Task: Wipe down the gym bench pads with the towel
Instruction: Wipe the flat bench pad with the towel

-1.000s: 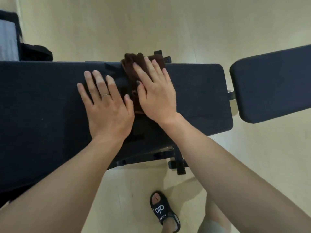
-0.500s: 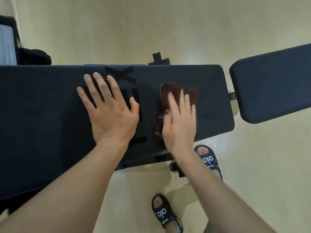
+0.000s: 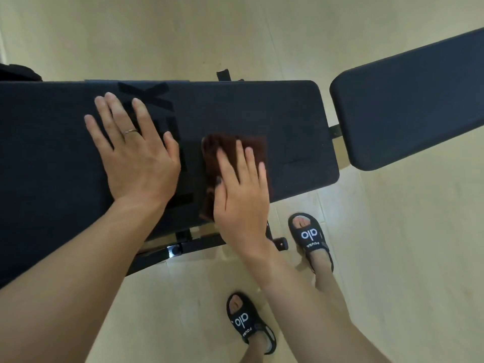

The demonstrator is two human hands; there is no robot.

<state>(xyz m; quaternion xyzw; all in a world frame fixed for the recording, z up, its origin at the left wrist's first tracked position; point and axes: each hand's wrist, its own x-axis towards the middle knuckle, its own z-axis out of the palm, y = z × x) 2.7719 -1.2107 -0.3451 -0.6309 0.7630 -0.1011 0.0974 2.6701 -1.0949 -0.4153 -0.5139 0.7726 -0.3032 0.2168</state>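
1. My L hand point(image 3: 136, 163) lies flat, fingers spread, palm down on long bench pad point(image 3: 288, 113), holding nothing.
2. My R hand point(image 3: 241, 195) lies flat w/ fingers extended, pressing brown towel point(image 3: 222, 145) onto pad's near edge, not gripping it.
3. Second pad point(image 3: 408, 106) sits apart to the right.

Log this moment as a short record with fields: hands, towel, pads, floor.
left hand: left hand flat, fingers spread, bare on the long dark padded bench pad, a thin ring on one finger
right hand: right hand pressed flat on the folded dark brown towel
towel: lies on the long pad, toward its near edge
second pad: separate dark bench pad, apart to the right, untouched
floor: pale floor; two black open-toe sandals
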